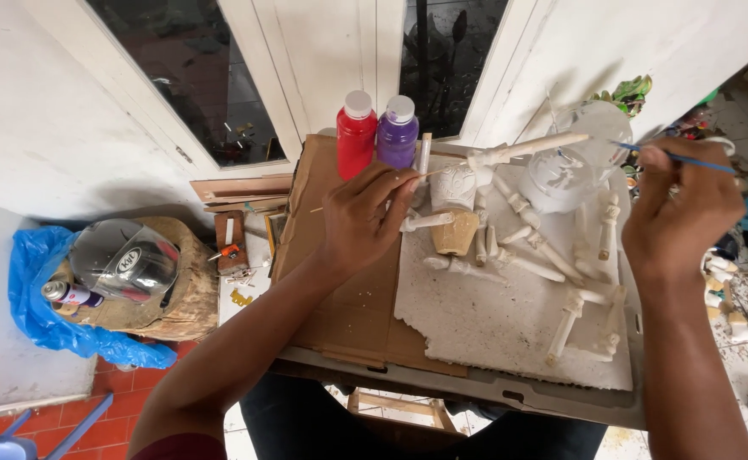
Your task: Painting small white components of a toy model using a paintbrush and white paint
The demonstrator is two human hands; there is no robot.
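A thin wooden stick (pixel 442 170) lies nearly level above the table, pinched at its near end between the fingers (pixel 395 181) of the left hand (pixel 361 217). On its far end sits a small white unpainted figure piece (pixel 518 151), long and knobbed, tilted slightly upward to the right. A slim paintbrush with a blue handle (pixel 676 158) is gripped in the right hand (pixel 680 213), its tip pointing left, close to the white piece's far end.

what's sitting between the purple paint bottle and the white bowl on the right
In the head view, between the purple bottle and the white bowl stands a white carved cup, and the white piece on a thin stick crosses above it.
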